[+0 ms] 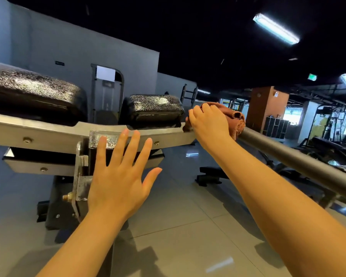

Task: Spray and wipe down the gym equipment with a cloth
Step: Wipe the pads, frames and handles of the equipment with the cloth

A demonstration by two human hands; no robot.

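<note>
Landmark: the grey metal beam [54,130] of the gym machine, which runs across the middle of the view.
Big pad: a black shiny pad [30,90] sits on top of the beam at its left end. It has bright wet-looking spots on it.
Small pad: a second black pad [154,107] sits on the beam farther right, near the beam's right end. It shines too.
Bracket: a metal bracket [81,176] hangs under the middle of the beam, with a brass bolt [68,196] sticking out low on its left side.
Left hand: the left hand [118,176] is in front of the beam, below its middle. The fingers are straight and spread wide. It holds nothing.
Right hand: the right hand [210,122] is at the right end of the beam. Its fingers curl over the cloth and press it down.
Cloth: the reddish-brown cloth [235,118] is bunched up under the right hand, right where the beam meets the bar.
Bar: a round grey bar [292,156] goes from the right end of the beam down to the right edge of the view.
Floor: shiny pale tiles [178,236] lie below the beam.
Light: a long bright lamp [276,29] hangs on the dark ceiling, high above the bar.
</note>
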